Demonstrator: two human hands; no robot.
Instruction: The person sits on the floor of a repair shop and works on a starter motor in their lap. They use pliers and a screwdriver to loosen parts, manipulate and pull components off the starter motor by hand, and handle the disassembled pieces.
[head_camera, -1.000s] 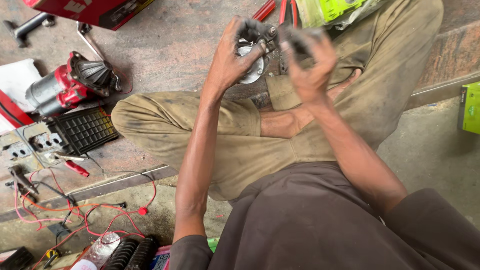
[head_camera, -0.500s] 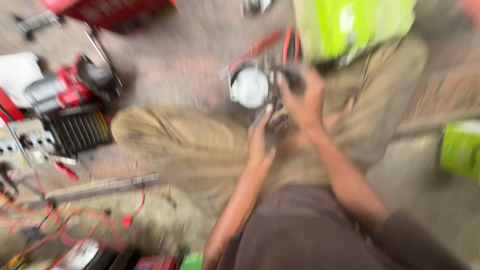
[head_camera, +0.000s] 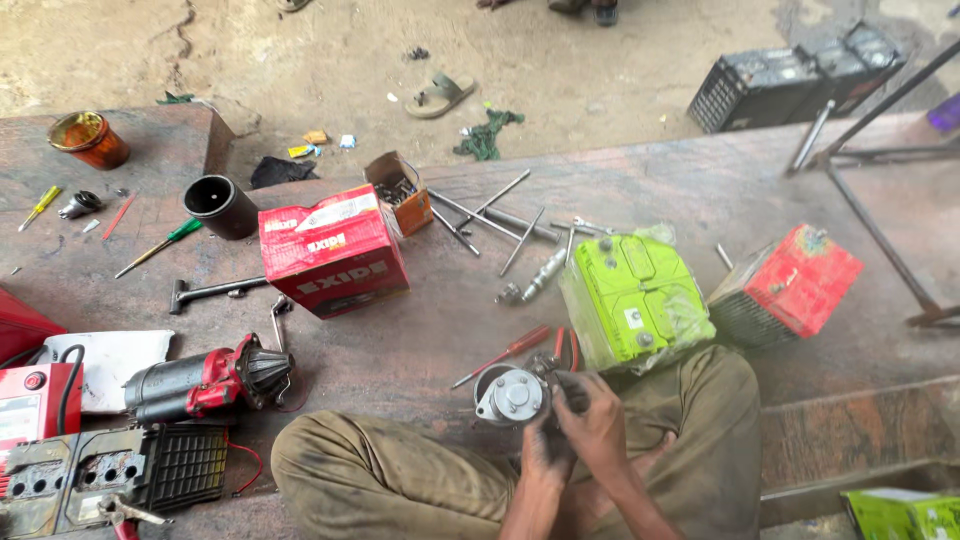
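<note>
At the far left of the work slab an orange cup (head_camera: 89, 138) stands near a yellow screwdriver (head_camera: 40, 206), with a green-handled screwdriver (head_camera: 160, 245) and a black cylinder (head_camera: 220, 206) further in. Below them a red and grey starter motor (head_camera: 205, 380) lies on its side above a black battery with an open top (head_camera: 110, 472). A red cardboard box (head_camera: 333, 250) sits near the middle, with a small open carton of parts (head_camera: 398, 190) just behind it and long metal rods (head_camera: 495, 215) scattered to its right. In the lower middle, over the crossed legs, the left hand (head_camera: 545, 450) wraps its fingers from below around a round metal motor part (head_camera: 512, 396), which is held above the knee just in front of a red-handled screwdriver (head_camera: 505, 352). The right hand (head_camera: 597, 420) closes its fingers over the part's right side, the two hands touching. Right of them stands a bright green battery (head_camera: 640, 297), then a red battery (head_camera: 795, 285).
</note>
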